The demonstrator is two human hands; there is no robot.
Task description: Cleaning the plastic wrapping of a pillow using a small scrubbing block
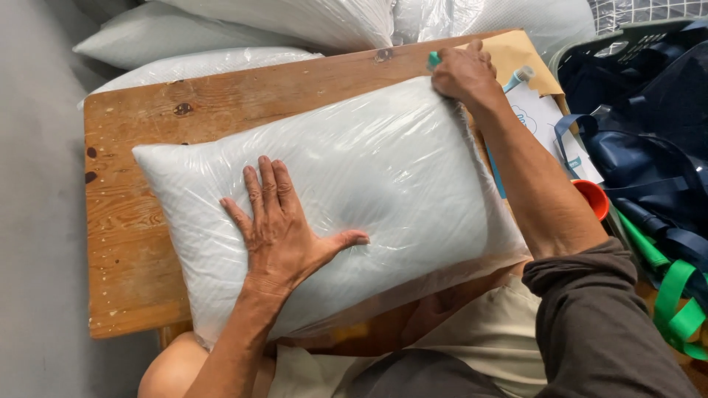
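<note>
The wooden worktop (140,243) fills the left and middle of the frame, its bare boards showing at the left and along the top edge. On it lies a white pillow (398,169) sealed in clear plastic wrap, taking up the centre of the frame; its long axis runs from the left of the frame toward the lower right, slightly tilted, with one short end pointing at the left edge and the other at the person's right forearm. More bagged pillows (295,22) are stacked beyond the worktop at the top of the frame. At the right sits a pile of dark blue bags (649,140) with green straps (682,309), and a brown envelope (516,55) with a printed card (542,118) lies between them and the pillow.

The left hand (284,228) lies flat on the pillow's lower middle, fingers spread wide, pressing a dent into the filling. The right hand (464,74) rests at the pillow's upper right corner, fingers curled narrow around a small teal-handled tool (434,59); what the tool is cannot be told.
</note>
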